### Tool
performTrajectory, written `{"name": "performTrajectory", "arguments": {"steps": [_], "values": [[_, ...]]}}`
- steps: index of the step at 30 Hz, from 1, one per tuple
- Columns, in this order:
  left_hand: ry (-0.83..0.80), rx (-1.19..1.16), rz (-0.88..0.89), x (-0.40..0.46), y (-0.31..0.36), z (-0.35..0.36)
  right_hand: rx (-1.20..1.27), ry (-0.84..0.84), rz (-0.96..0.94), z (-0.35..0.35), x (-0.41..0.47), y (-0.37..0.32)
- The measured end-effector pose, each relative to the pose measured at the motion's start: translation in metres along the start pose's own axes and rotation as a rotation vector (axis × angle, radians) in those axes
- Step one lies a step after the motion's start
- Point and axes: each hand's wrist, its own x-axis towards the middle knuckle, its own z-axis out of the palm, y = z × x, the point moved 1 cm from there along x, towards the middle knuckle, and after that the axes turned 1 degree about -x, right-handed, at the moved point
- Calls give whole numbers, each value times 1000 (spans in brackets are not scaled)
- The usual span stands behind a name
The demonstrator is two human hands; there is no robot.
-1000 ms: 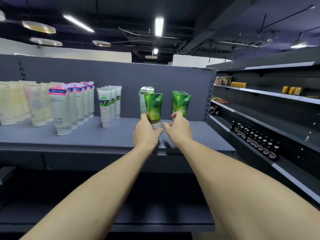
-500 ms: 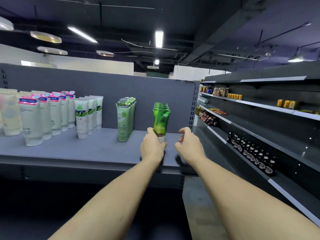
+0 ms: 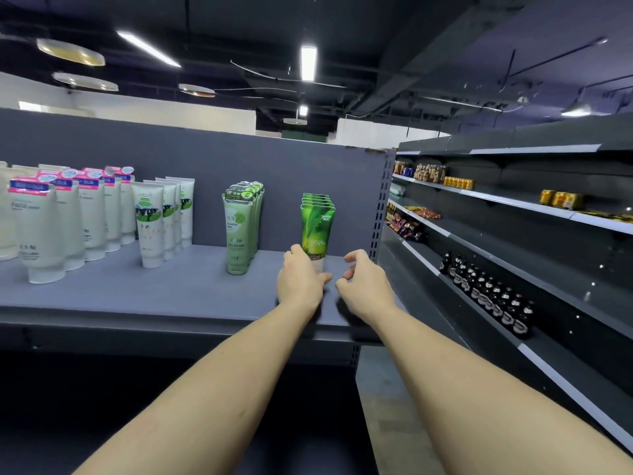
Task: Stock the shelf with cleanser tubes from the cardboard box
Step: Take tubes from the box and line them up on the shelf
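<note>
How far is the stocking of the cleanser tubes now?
Done: rows of tubes stand on the shelf, including pale green tubes. In hand: the left hand holds the front dark green tube upright in its row; the right hand is empty. The cardboard box is out of view, so the remainder is unknown.

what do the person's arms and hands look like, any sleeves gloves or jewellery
Both forearms are bare along their whole visible length, with no sleeve edge in the frame. The left hand and right hand wear no gloves, and no watch, bracelet or ring shows on the sides facing the camera. The fingertips are partly hidden, so nails cannot be judged.
</note>
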Motion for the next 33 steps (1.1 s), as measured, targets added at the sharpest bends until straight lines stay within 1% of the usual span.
{"name": "performTrajectory", "arguments": {"steps": [5,11,16,19,22,27,33], "values": [[-15,64,34,-12,-11,-18,12,-2,5,1,-14,-13],[59,215,77,-37,-23,-57,55,10,-15,4,-43,-31],[113,343,46,-69,-47,-93,125,109,-12,19,-77,-55],[141,395,-2,-91,-68,-114,144,123,2,29,-100,-73],[107,419,-43,-111,-91,-132,128,63,25,40,-126,-85],[-20,418,-115,-142,-130,-163,112,-161,128,72,-166,-103],[-178,442,-141,-189,-195,-191,83,-340,226,119,-220,-122]]}}
